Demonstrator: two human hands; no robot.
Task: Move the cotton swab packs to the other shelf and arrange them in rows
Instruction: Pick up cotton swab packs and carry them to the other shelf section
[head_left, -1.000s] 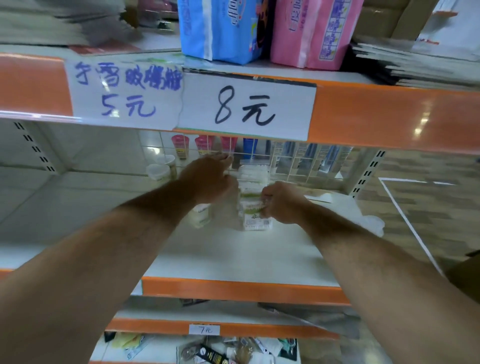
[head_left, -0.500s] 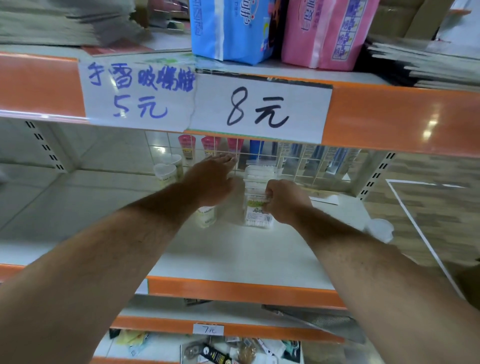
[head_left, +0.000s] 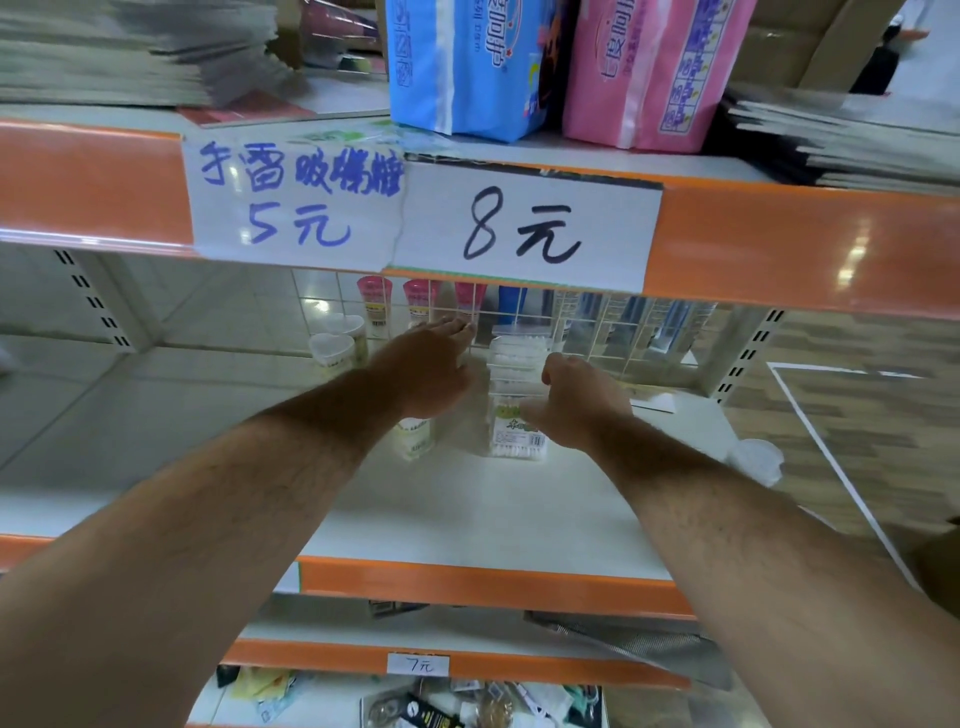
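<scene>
Both arms reach deep into the shelf (head_left: 467, 519). The cotton swab packs (head_left: 517, 439) stand in single file, running out from the wire grid (head_left: 613, 332) toward the person. The left hand (head_left: 431, 371) lies flat-fingered along the file's left side, fingertips up near the grid. The right hand (head_left: 582, 400) is curled at the right side, thumb on the pack farthest from the grid. A true pinch? Cannot tell. These clear boxes look light, rigid and slick, likely to slide or topple, so they are best squeezed together by the side walls, low down.
</scene>
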